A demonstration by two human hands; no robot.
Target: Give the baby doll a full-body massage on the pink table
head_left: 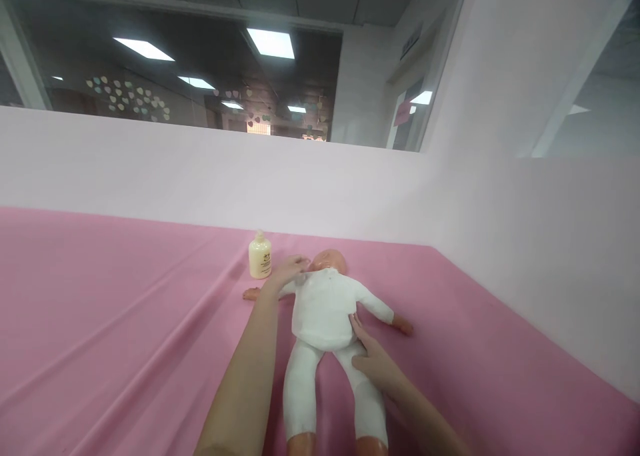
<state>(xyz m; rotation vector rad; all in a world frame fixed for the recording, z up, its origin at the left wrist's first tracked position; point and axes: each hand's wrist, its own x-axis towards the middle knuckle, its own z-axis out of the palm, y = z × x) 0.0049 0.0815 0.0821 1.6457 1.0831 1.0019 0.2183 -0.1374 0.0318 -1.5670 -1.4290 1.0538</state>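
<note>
A baby doll [327, 309] in a white top and white trousers lies on the pink sheet, its head away from me and its arms spread. My left hand [291, 269] is beside the doll's head and shoulder, over its left-side arm in view, with the fingers stretched toward the head. On the other side, my right hand [370, 356] rests at the doll's hip and upper leg, thumb and fingers apart. Neither hand is closed on anything. A cream bottle [260, 256] with dark print stands upright left of the doll's head.
The pink sheet [125, 296] has long folds on the left. Behind it rises a white wall [200, 176] with a wide window above, showing ceiling lights. Another white wall [550, 256] borders the right side.
</note>
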